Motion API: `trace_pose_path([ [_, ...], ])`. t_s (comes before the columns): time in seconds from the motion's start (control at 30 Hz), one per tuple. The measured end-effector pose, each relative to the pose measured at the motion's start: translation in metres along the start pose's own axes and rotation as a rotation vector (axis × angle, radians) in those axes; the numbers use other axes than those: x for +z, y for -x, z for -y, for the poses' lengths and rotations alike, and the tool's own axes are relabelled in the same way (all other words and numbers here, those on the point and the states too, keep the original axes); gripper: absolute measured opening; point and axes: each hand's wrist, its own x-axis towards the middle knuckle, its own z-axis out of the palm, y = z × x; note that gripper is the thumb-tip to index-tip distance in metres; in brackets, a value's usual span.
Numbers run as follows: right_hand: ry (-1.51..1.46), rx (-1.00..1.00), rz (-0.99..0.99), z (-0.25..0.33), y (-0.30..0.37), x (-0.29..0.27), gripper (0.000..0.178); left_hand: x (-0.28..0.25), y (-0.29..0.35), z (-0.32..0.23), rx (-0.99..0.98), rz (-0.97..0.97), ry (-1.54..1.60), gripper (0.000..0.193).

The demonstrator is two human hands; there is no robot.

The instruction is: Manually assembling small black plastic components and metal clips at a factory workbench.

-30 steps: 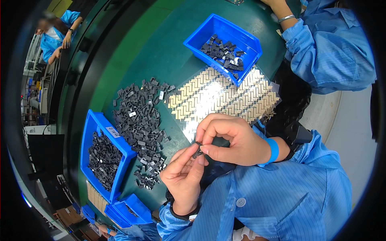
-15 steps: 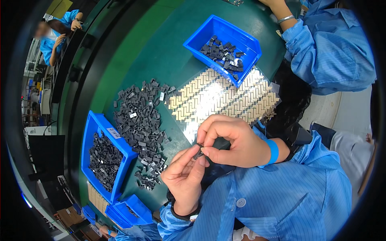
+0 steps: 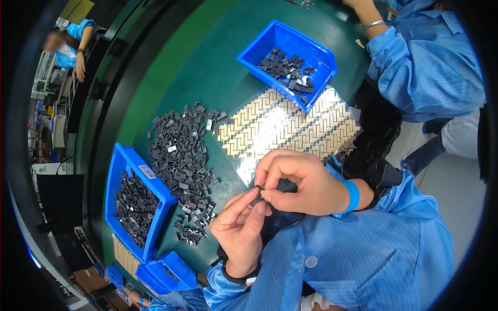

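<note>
Between the fingertips of both hands is a small black plastic part (image 3: 257, 197), mostly covered by the fingers. My left hand (image 3: 239, 228) pinches it from the near left. From the right, my right hand (image 3: 303, 182) pinches the same part with thumb and forefinger; a blue band circles that wrist. Just beyond the hands lies a sheet of gold-coloured pieces in a herringbone pattern (image 3: 290, 127), under a shiny clear film. Left of the hands spreads a loose heap of small black plastic parts (image 3: 181, 160) on the green table.
A blue bin (image 3: 248, 58) with some black parts stands beyond the sheet. Another blue bin (image 3: 165, 207), full of black parts, sits left of the heap, with a smaller blue bin (image 3: 179, 269) nearer. A co-worker's blue sleeve (image 3: 420, 72) reaches in at the far right.
My hands stay nearly in place, still pinching the black part; the left has shifted slightly right. The person at far left has lowered an arm. Someone's legs behind at right have moved.
</note>
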Motion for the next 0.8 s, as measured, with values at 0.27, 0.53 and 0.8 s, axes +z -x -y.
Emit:
trace_pose_path([
  [0.27, -0.166, 0.115, -0.003, 0.0033, 0.0008, -0.0001, 0.011, 0.0006, 0.0008, 0.0003, -0.002, -0.001, 0.009, 0.026],
  [0.53, 0.034, 0.033, 0.000, 0.0082, 0.0002, -0.0006, 0.013, 0.0011, 0.0019, -0.0024, 0.008, 0.015, -0.016, 0.025],
  [0.8, 0.084, -0.051, 0.020, 0.0060, 0.0004, -0.0017, 0.011, 0.0024, 0.0004, -0.0022, 0.029, 0.031, 0.013, 0.026],
])
